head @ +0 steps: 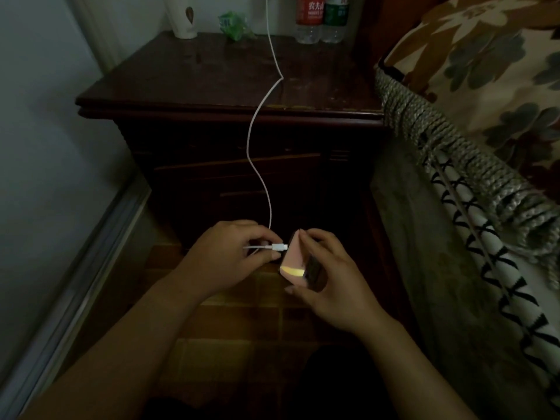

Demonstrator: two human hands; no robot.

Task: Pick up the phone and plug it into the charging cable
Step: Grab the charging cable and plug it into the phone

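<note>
A bed (472,122) with a floral cover runs along the right; a dark wooden desk (188,83) carries two bottles (321,19) and a cup (181,16) at its back edge; a white charging cable (257,122) trails over its front edge down to the left hand (224,259), which pinches the plug; the right hand (330,283) grasps the pink phone (292,262), held in the air just beside the plug, apparently not joined.
</note>
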